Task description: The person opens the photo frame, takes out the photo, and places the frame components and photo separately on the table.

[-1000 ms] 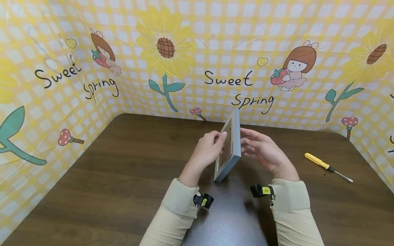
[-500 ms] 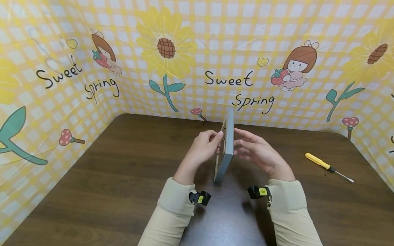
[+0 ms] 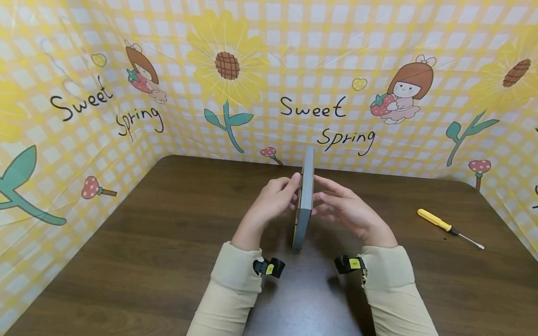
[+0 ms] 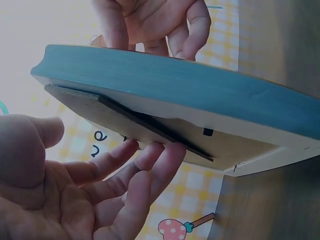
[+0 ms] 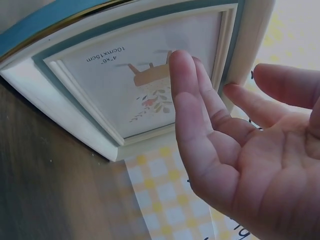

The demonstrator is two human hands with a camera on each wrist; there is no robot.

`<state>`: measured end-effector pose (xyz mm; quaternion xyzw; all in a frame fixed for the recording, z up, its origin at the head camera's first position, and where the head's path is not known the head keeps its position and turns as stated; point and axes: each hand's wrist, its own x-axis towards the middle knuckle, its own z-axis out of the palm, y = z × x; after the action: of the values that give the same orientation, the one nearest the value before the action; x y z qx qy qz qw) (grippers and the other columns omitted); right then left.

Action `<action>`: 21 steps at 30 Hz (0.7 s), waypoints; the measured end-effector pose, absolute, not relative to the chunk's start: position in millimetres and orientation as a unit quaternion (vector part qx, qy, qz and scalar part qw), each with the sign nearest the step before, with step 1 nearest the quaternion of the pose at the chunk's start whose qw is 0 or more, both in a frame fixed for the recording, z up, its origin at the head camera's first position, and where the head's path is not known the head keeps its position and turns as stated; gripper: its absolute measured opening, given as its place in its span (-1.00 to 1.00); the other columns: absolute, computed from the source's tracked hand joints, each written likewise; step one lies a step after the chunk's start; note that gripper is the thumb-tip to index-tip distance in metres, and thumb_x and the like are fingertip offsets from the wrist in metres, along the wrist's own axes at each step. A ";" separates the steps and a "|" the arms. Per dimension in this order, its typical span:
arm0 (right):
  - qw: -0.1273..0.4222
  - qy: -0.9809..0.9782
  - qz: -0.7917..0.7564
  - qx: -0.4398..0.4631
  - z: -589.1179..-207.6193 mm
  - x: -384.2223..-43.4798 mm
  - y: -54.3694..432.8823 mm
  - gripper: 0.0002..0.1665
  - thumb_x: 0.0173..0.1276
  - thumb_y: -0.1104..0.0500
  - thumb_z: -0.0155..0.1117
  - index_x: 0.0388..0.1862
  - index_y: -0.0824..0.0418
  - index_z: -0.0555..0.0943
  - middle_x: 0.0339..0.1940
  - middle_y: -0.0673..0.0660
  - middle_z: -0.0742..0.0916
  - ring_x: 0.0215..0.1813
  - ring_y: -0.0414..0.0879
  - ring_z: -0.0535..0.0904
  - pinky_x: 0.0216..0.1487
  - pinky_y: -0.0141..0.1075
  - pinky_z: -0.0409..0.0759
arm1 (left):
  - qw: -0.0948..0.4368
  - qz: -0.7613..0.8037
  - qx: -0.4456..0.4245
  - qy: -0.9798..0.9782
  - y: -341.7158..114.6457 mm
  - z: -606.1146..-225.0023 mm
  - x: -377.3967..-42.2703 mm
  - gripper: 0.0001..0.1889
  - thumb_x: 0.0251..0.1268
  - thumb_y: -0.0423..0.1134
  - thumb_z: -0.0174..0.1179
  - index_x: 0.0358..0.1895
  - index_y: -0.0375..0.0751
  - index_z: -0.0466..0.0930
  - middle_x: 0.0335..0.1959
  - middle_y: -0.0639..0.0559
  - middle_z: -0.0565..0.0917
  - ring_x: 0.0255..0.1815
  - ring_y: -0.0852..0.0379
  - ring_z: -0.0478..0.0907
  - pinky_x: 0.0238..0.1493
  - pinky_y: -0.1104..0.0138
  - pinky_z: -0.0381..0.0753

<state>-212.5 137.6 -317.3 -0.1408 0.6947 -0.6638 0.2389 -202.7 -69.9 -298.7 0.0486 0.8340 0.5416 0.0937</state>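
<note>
A blue-edged picture frame (image 3: 307,186) stands upright on the table, seen nearly edge-on between the two hands. On its left side, my left hand (image 3: 271,196) has its fingertips against the stand leg (image 4: 125,120) on the frame's back, thumb apart from it in the left wrist view. The leg sits slightly off the backing board (image 4: 232,147). My right hand (image 3: 350,203) is at the front face, fingers loosely extended and fingertips right at the frame. Behind those fingers the right wrist view shows a printed insert (image 5: 107,82) inside a cream-and-blue border.
A screwdriver with a yellow handle (image 3: 433,218) lies to the right on the dark wooden table (image 3: 159,242). Behind and left hangs a yellow checked cloth (image 3: 311,60) with flowers and lettering, close to the table's back edge.
The picture frame has turned from showing its back at an angle to nearly edge-on, its top shifting left. Both hands have moved slightly left along with it.
</note>
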 end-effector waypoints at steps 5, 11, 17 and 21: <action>0.243 0.696 -0.660 -0.143 -317.4 -212.1 132.2 -0.30 0.62 0.13 -0.06 0.64 0.00 0.00 -0.02 -0.08 0.64 -0.06 -0.18 0.68 0.41 0.11 0.32 | 0.107 0.549 0.049 0.827 -75.2 -298.0 -203.2 -0.40 0.58 0.19 -0.20 0.21 -0.27 0.50 -0.11 -0.14 0.60 -0.23 0.03 0.63 -0.23 0.22 0.65; 0.244 0.700 -0.656 -0.142 -318.5 -211.0 127.4 -0.29 0.61 0.15 -0.06 0.64 0.00 -0.01 0.06 0.00 0.60 -0.05 -0.19 0.68 0.41 0.15 0.33 | 0.142 0.570 0.042 0.808 -81.4 -296.6 -203.2 -0.42 0.57 0.19 -0.18 0.21 -0.25 0.49 -0.06 -0.18 0.61 -0.14 -0.10 0.66 -0.20 0.18 0.67; 0.249 0.703 -0.652 -0.137 -320.6 -211.1 121.2 -0.30 0.62 0.14 -0.06 0.63 -0.10 0.02 0.05 -0.01 0.60 -0.05 -0.15 0.68 0.37 0.13 0.39 | 0.144 0.567 0.042 0.810 -84.9 -296.0 -204.9 -0.43 0.57 0.20 -0.18 0.14 -0.25 0.52 -0.10 -0.17 0.61 -0.16 -0.08 0.67 -0.11 0.11 0.67; 0.253 0.698 -0.655 -0.140 -323.7 -211.7 117.2 -0.31 0.62 0.13 -0.08 0.63 -0.15 0.01 0.01 -0.04 0.61 -0.05 -0.12 0.67 0.37 0.12 0.38 | 0.152 0.568 0.048 0.807 -90.2 -295.9 -205.3 -0.42 0.58 0.20 -0.20 0.14 -0.27 0.51 -0.11 -0.19 0.63 -0.17 -0.06 0.69 -0.09 0.09 0.67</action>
<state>-211.7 117.2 -323.7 -0.1404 0.6982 -0.6547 0.2533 -205.3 -90.2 -295.9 0.0475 0.8074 0.5682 0.1517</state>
